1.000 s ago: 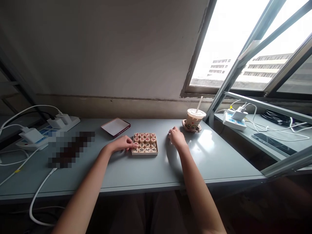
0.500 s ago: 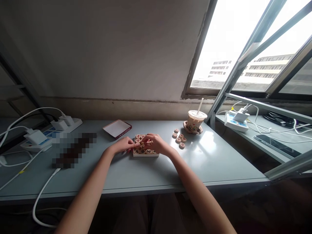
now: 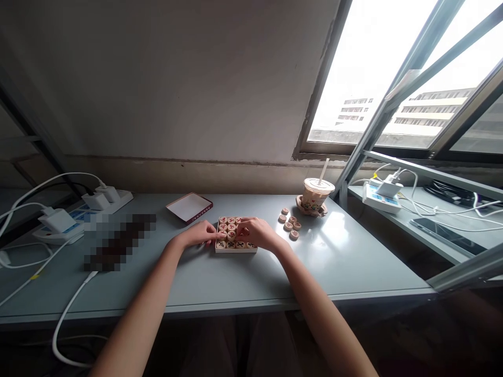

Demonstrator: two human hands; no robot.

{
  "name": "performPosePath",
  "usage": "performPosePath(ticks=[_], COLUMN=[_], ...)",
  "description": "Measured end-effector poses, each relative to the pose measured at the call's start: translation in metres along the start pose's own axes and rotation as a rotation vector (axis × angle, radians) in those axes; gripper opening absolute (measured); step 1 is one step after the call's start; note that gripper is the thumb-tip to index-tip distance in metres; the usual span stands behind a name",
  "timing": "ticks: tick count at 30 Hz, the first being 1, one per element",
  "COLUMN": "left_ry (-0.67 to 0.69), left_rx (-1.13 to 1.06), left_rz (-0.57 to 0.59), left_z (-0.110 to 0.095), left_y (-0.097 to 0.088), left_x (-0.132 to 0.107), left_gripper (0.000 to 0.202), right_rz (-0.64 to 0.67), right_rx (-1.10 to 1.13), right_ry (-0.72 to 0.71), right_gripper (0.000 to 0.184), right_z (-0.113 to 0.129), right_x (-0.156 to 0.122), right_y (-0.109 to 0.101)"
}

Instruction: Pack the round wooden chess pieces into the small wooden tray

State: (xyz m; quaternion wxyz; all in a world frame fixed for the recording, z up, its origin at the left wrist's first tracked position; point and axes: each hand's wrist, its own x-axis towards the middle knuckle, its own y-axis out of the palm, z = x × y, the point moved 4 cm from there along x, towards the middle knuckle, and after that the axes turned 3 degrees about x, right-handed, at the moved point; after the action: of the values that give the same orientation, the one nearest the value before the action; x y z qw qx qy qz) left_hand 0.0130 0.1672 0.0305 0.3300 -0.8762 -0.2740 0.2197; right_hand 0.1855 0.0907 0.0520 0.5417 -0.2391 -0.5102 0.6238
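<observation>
A shallow white box point(image 3: 236, 250) holds rows of round wooden Chinese chess pieces point(image 3: 231, 228), some with red characters and the front row with black ones. My left hand point(image 3: 199, 233) grips the box's left side, one fingertip resting over a piece at the edge. Over the right half of the box, my right hand point(image 3: 259, 233) points its bunched fingers down onto a chess piece, which they mostly hide. Several loose red-marked pieces point(image 3: 288, 225) lie on the table to the right of the box.
The box lid point(image 3: 190, 207) lies upturned behind my left hand. A lidded drink cup point(image 3: 315, 193) with a straw stands in a cardboard holder at the back right. Power strips point(image 3: 80, 214) with chargers and cables are on the left, beside a blurred-out object point(image 3: 121, 241).
My right hand has lowered its fingers into the box and shifted slightly right, uncovering more pieces in the middle. My left hand stays at the box's left side.
</observation>
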Motion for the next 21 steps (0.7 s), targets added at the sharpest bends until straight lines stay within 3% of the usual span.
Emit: performPosePath(ticks=[6, 8, 10, 12, 15, 18, 21], left_ry=[-0.032, -0.033, -0.023, -0.006, 0.012, 0.005, -0.003], left_rx=[0.004, 0.014, 0.037, 0.057, 0.043, 0.024, 0.000], left_rz=[0.008, 0.022, 0.031, 0.043, 0.077, 0.064, 0.070], left_z=[0.002, 0.004, 0.006, 0.007, 0.009, 0.009, 0.008], left_y=[0.001, 0.001, 0.001, 0.000, 0.000, -0.001, -0.001], left_x=[0.001, 0.002, 0.003, 0.004, 0.004, 0.004, 0.004], left_gripper=[0.059, 0.058, 0.057, 0.054, 0.047, 0.039, 0.037], right_rz=[0.058, 0.003, -0.144, -0.229, -0.163, -0.120, -0.159], right_rx=[0.018, -0.051, -0.235, -0.417, -0.477, -0.440, -0.373], right_ry=[0.095, 0.170, 0.333, 0.586, 0.844, 0.842, 0.769], right_gripper=[0.009, 0.012, 0.018, 0.023, 0.027, 0.027, 0.025], right_z=[-0.007, -0.016, -0.034, -0.056, -0.083, -0.091, -0.083], right_x=[0.000, -0.003, -0.009, -0.020, -0.034, -0.035, -0.030], right_y=[-0.002, -0.010, -0.022, -0.032, -0.035, -0.033, -0.036])
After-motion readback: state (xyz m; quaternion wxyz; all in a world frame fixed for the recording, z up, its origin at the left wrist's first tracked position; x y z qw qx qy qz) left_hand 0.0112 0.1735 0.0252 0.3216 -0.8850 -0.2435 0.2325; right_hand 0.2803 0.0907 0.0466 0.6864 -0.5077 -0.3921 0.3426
